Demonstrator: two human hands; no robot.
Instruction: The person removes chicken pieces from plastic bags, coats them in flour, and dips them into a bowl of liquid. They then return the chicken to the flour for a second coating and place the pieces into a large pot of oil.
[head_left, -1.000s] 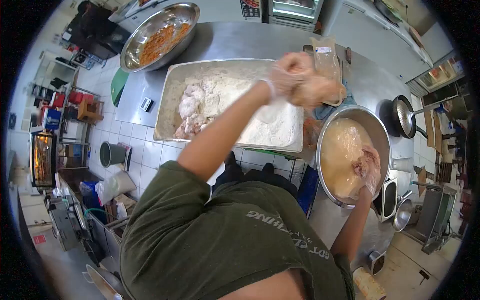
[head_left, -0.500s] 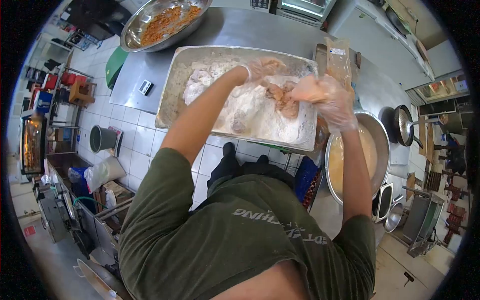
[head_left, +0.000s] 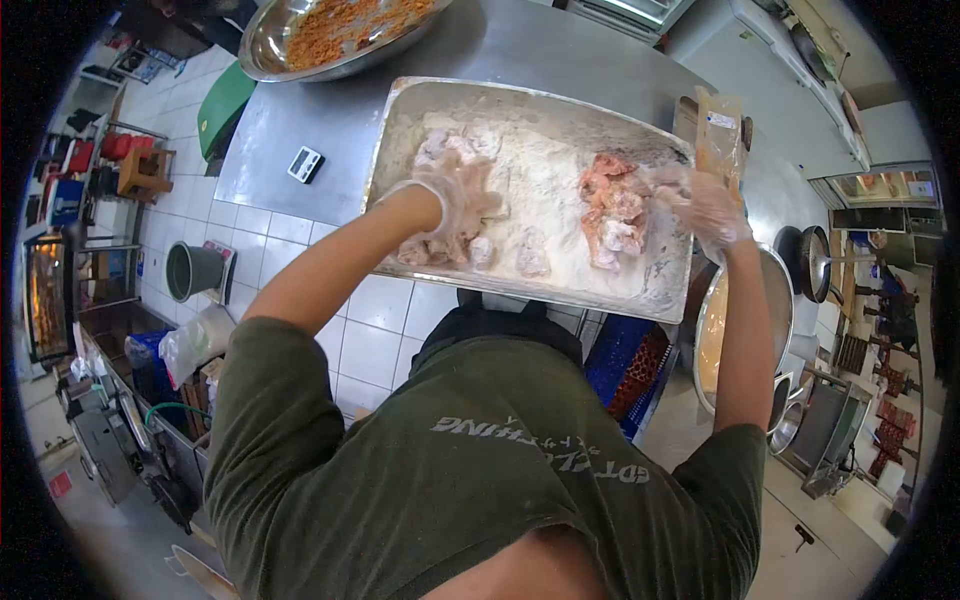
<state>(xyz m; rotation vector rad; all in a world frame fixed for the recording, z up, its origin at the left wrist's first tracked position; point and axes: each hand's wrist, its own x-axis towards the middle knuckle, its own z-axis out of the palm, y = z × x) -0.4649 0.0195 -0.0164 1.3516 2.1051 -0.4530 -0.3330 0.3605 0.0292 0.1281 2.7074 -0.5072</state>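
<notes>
A deep metal tray (head_left: 540,290) of white flour (head_left: 535,180) lies in front of me. On its left side, my left hand (head_left: 450,200), in a clear plastic glove, rests with fingers spread over flour-dusted meat pieces (head_left: 440,245). Toward the right end sits a heap of raw, pinkish meat pieces (head_left: 612,210), only partly floured. My right hand (head_left: 705,205), also gloved and slightly blurred, is over the tray's right wall, its stretched fingers pointing at that heap. A floured lump (head_left: 533,255) lies near the front wall.
A metal bowl of orange-brown crumbs (head_left: 345,40) stands at the back left, near a small digital timer (head_left: 306,164). Right of the tray are a large bowl of pale liquid (head_left: 712,330) and a clear plastic bag (head_left: 720,130). A blue crate (head_left: 625,370) sits below.
My left hand has moved from the tray's back middle to its left side. My right hand has let go of meat, and more raw pieces lie at the right. The view has shifted.
</notes>
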